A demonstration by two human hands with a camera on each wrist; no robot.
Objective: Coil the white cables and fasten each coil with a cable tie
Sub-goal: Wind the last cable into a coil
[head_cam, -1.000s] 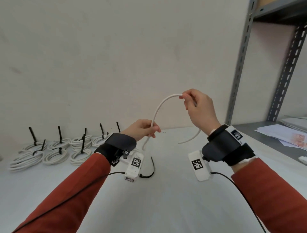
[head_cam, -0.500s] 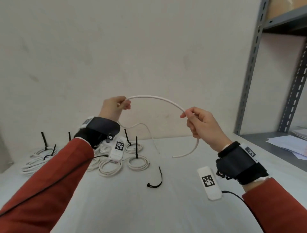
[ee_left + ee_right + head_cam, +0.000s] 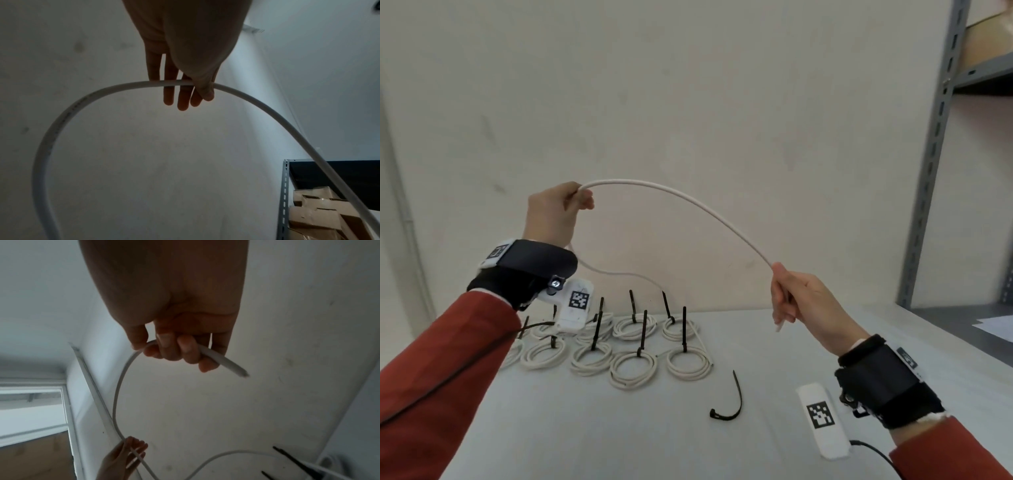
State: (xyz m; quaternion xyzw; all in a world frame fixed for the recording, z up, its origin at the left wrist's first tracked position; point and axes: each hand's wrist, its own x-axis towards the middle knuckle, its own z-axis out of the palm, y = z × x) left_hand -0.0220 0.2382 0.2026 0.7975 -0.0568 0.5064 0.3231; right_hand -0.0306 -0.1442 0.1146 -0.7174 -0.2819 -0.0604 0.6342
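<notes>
1. the white cable (image 3: 688, 202) is in the air, above and left of the loose cable tie (image 3: 740, 401), arching from one hand to the other.
2. the left hand (image 3: 551, 216) is raised high, well to the left of that tie. in the left wrist view its thumb presses the cable (image 3: 61, 116) against the fingers (image 3: 182, 100), which lie almost straight behind it, so the cable is pinched.
3. the right hand (image 3: 801, 301) is above and slightly right of the tie, lower than the left hand. its fingers (image 3: 170, 352) are curled tight round the cable (image 3: 119, 386) close to its end, and a short stub pokes out past the little finger.
4. beyond the left hand the cable drops, sags and runs down behind the tied coils (image 3: 634, 383). where its far end lies cannot be told.
5. those coils sit on the table (image 3: 585, 438) left of the tie and further back, in two rows, each bound by a black tie with its tail sticking up.
6. the loose tie lies curved on the table, and neither hand touches it.
7. a grey shelf rack (image 3: 928, 171) stands far to the right of the tie, with paper (image 3: 996, 325) on its lower shelf.
</notes>
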